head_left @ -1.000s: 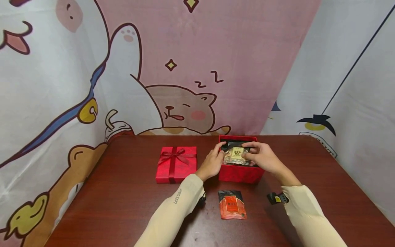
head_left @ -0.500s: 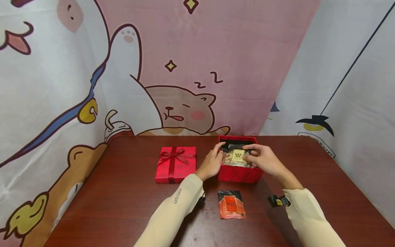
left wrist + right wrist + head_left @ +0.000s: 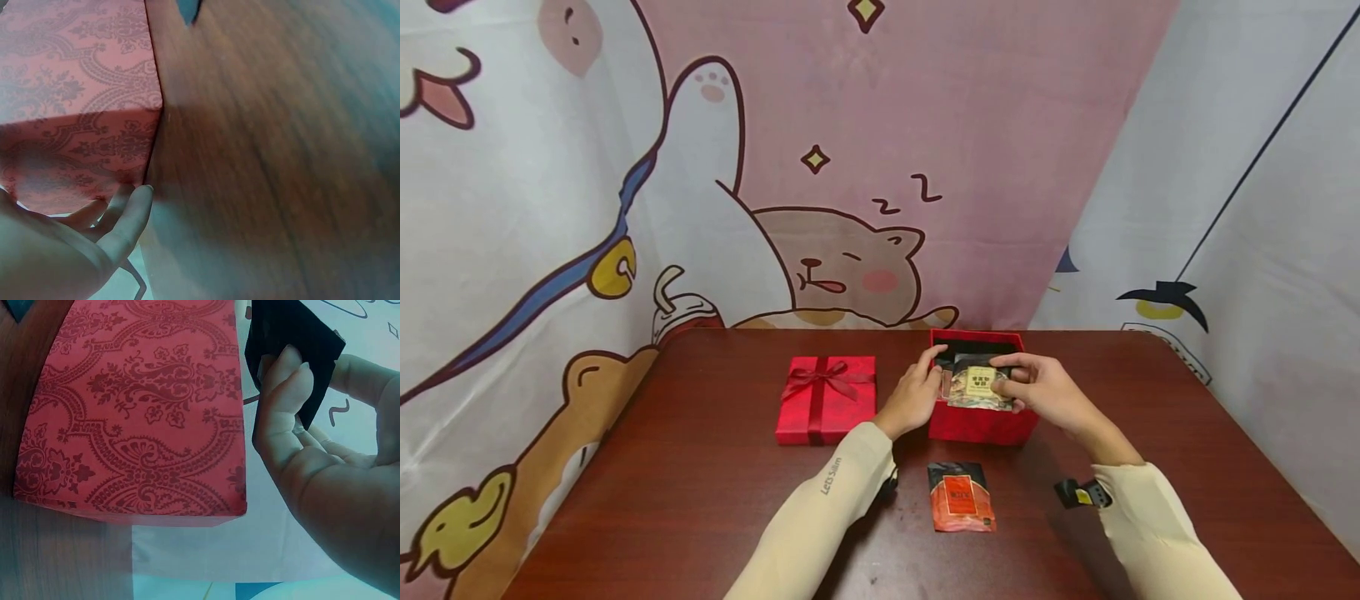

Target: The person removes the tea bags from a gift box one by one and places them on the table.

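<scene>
A red gift box [image 3: 977, 425] with a dark inside stands open near the table's back edge. My left hand [image 3: 913, 396] holds its left wall at the rim; in the left wrist view, fingers [image 3: 128, 222] lie against the patterned side. Over the box opening, my right hand [image 3: 1048, 390] pinches the right edge of a flat food packet [image 3: 981, 383] with a pale yellow label, its label side towards me. From the right wrist view only the black back of this packet [image 3: 294, 337] shows, beside the box. Another packet's edge [image 3: 945, 385] peeks out at its left.
Left of the box lies the red lid [image 3: 827, 400] with a ribbon bow. A black and orange-red pouch [image 3: 961, 497] lies flat in front of the box on the brown table [image 3: 700, 500]. A printed cloth [image 3: 970, 125] hangs behind.
The labelled packet has come up slightly and towards me and right in my right hand, showing more of the dark inside behind it. My left hand has stayed at the rim.
</scene>
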Available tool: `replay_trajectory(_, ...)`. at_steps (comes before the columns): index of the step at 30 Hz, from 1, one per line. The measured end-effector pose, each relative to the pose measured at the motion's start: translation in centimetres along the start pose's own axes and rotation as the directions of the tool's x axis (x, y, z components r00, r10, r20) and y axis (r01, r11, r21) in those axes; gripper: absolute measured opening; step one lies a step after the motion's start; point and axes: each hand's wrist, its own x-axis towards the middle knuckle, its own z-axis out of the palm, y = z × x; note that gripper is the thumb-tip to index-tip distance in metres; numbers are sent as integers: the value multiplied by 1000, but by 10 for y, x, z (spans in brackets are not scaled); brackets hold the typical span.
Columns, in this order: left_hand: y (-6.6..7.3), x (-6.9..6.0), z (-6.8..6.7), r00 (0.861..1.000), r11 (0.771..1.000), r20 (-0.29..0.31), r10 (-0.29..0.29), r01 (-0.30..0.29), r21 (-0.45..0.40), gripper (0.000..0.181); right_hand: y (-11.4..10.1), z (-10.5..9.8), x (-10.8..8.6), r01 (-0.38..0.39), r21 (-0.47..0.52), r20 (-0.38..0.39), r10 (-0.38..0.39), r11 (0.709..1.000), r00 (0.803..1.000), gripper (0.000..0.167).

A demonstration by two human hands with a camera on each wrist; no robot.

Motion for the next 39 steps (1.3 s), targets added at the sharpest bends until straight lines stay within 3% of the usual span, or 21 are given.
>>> replay_trajectory(39, -1, -1, -1, 1000, 1000, 2, 19, -19, 10, 45, 6, 1, -21, -14, 34, 68, 12, 999, 998, 50)
